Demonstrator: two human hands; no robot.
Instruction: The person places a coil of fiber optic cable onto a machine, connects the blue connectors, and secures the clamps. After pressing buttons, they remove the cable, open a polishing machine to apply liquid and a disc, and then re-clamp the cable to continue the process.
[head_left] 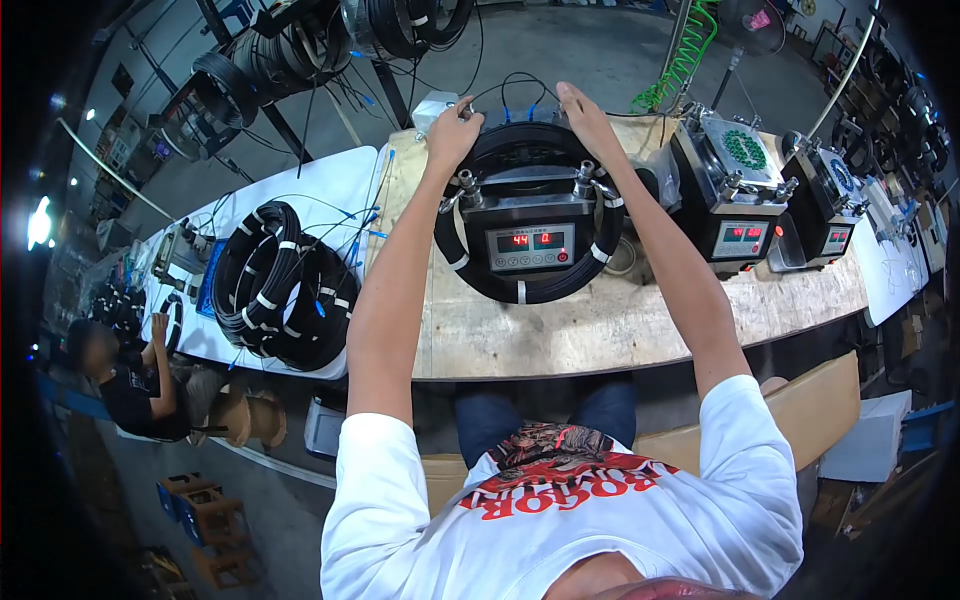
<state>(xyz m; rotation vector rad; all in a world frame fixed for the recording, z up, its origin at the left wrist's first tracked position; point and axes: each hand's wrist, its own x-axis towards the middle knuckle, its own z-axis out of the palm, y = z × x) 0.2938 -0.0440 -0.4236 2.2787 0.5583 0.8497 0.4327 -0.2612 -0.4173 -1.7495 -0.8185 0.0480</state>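
A metal machine with a red digital display stands on the wooden tabletop. Around its front hangs a coil of black cable bound with white bands. My left hand is at the machine's back left corner, fingers pressed together beside a small metal part; what they hold is too small to make out. Across from it, my right hand is at the back right corner, fingers stretched and nothing visible in them. Thin black leads with blue tips rise between the two hands.
More banded black coils lie on the white table at left. Two similar machines stand at right. Cable spools hang at upper left, near a green spiral hose. A seated person works at far left.
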